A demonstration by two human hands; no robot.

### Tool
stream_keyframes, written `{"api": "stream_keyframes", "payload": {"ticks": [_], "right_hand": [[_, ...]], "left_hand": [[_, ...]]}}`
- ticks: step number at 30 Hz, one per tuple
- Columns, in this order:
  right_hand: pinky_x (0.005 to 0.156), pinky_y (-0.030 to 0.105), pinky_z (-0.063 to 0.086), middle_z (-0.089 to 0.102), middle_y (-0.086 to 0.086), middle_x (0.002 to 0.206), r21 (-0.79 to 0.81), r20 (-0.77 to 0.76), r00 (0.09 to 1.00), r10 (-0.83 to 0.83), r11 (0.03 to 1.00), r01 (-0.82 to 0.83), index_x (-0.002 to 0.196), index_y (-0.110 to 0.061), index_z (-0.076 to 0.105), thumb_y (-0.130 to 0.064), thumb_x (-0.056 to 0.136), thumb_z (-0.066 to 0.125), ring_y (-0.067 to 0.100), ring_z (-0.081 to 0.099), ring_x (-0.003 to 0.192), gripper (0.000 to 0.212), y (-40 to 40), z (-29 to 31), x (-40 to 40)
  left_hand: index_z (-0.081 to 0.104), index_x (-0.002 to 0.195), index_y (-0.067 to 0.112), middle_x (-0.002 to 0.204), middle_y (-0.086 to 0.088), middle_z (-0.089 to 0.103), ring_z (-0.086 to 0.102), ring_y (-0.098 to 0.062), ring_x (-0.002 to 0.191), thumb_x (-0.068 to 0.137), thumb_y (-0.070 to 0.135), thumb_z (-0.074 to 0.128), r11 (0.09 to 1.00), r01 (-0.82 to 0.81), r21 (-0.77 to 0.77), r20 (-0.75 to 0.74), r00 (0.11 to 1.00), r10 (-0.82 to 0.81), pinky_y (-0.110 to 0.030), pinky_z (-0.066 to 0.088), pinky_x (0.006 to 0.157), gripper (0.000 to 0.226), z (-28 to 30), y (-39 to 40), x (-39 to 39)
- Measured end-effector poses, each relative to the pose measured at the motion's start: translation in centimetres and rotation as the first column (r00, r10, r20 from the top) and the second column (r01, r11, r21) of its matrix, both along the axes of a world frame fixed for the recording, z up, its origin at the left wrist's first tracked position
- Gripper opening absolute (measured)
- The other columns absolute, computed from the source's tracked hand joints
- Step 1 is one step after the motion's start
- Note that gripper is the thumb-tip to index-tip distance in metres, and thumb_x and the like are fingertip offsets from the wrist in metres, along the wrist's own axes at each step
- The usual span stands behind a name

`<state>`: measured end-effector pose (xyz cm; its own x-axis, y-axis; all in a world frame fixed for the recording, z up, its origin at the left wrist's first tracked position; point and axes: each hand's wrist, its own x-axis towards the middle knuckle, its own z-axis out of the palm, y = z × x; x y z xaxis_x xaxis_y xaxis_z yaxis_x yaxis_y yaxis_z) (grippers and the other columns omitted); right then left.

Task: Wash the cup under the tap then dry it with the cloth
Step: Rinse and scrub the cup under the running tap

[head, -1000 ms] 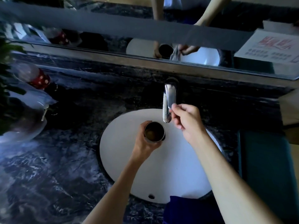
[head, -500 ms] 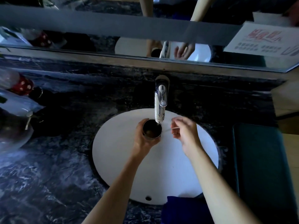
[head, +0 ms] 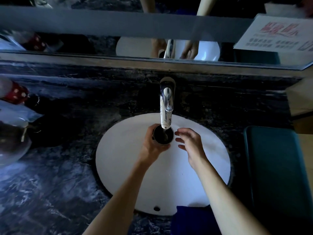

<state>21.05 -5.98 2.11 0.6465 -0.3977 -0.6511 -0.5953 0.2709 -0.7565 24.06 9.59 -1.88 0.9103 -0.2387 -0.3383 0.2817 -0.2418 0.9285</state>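
Observation:
A small dark metal cup (head: 163, 137) is held upright over the white basin (head: 122, 163), directly under the spout of the chrome tap (head: 166, 107). A thin stream appears to run from the spout into the cup. My left hand (head: 151, 146) wraps around the cup from the left. My right hand (head: 190, 143) hovers just right of the cup, fingers spread, holding nothing. A dark blue cloth (head: 191, 219) lies at the basin's near rim.
Dark marble counter (head: 50, 184) surrounds the basin. A teal rectangular item (head: 277, 168) lies on the right. Bottles and a plastic bag (head: 15, 106) crowd the left. A mirror (head: 152, 31) and its ledge run along the back, with a printed sign (head: 277, 36) at the right.
My right hand let go of the tap lever and dropped beside the cup. My left hand moved the cup under the spout.

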Motion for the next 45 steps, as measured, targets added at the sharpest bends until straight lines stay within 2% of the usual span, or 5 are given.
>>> {"api": "stream_keyframes", "payload": {"ticks": [18,28,35,39,45], "right_hand": [[0.098,0.028,0.05,0.069,-0.001,0.124,-0.2,0.085,0.884,0.461,0.877,-0.438,0.133,-0.025,0.058,-0.018,0.091,0.064,0.013,0.064,0.115,0.042,1.2,-1.8,0.1],[0.043,0.034,0.05,0.066,0.018,0.079,-0.121,-0.098,0.976,0.193,0.972,-0.204,0.079,-0.015,0.061,-0.025,0.1,0.038,0.033,0.068,0.057,0.033,2.9,-2.5,0.9],[0.083,0.049,0.061,0.068,0.003,0.119,-0.214,-0.041,0.935,0.352,0.911,-0.352,0.13,-0.035,0.05,-0.053,0.094,0.047,0.023,0.07,0.102,0.04,3.2,-1.9,1.1],[0.079,0.048,0.062,0.068,-0.002,0.12,-0.251,-0.074,0.916,0.394,0.882,-0.4,0.129,-0.043,0.052,-0.058,0.092,0.049,0.026,0.068,0.106,0.04,3.3,-1.6,1.8],[0.084,0.047,0.053,0.058,0.008,0.096,-0.389,-0.106,0.836,0.538,0.752,-0.533,0.116,-0.002,0.059,-0.036,0.105,0.032,0.04,0.063,0.097,0.045,2.1,-1.3,2.0]], "left_hand": [[0.073,0.113,0.011,0.099,-0.011,0.076,0.07,-0.026,0.087,0.103,0.024,0.061,0.9,-0.319,-0.298,-0.46,0.874,0.157,-0.035,0.058,0.074,0.02,-0.2,-1.9,0.7],[0.064,0.099,0.009,0.081,-0.015,0.061,0.059,-0.029,0.059,0.099,0.068,0.039,0.846,-0.346,-0.406,-0.64,0.768,0.007,-0.029,0.042,0.047,0.065,-0.6,-2.8,1.4],[0.076,0.09,0.015,0.093,-0.014,0.077,0.075,-0.032,0.089,0.1,0.049,0.057,0.929,-0.364,-0.071,-0.492,0.823,0.285,-0.049,0.06,0.081,0.041,-0.9,-3.5,2.5],[0.076,0.082,0.019,0.089,-0.016,0.071,0.07,-0.032,0.077,0.101,0.06,0.046,0.924,-0.369,-0.1,-0.578,0.778,0.248,-0.042,0.054,0.062,0.054,-0.7,-3.7,1.9],[0.077,0.074,0.02,0.08,-0.011,0.066,0.058,-0.029,0.074,0.094,0.077,0.031,0.844,-0.447,-0.297,-0.791,0.61,0.045,-0.034,0.037,0.067,0.075,0.4,-3.8,2.5]]}}
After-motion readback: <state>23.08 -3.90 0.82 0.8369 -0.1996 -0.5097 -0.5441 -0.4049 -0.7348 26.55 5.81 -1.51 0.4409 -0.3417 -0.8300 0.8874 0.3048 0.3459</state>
